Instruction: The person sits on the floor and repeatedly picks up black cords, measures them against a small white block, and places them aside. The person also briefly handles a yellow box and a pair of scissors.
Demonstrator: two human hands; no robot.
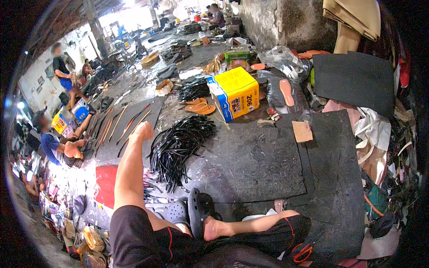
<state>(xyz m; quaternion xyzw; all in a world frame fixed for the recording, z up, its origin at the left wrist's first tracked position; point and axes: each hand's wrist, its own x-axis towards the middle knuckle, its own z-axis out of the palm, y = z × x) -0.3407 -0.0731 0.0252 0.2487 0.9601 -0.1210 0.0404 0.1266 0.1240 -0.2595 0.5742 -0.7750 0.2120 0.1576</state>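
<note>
My left arm reaches forward, and my left hand (143,131) is closed above a dark sheet. Its fingers face away, so what they hold, if anything, is hidden. Beside it on the left, several long thin brown and black strips (120,118) lie spread on that sheet. Just right of the hand is a heaped bundle of glossy black strips (181,143). My right hand is out of view. Below the bundle are two grey clogs (175,211), close to my bent legs.
Ahead stands a yellow and blue carton (237,94), with tan sandals (199,107) beside it. Dark sheets (250,165) cover the floor. Orange-handled scissors (303,253) lie by my right knee. Scraps pile up at right. A person (56,140) sits at left, and others are farther off.
</note>
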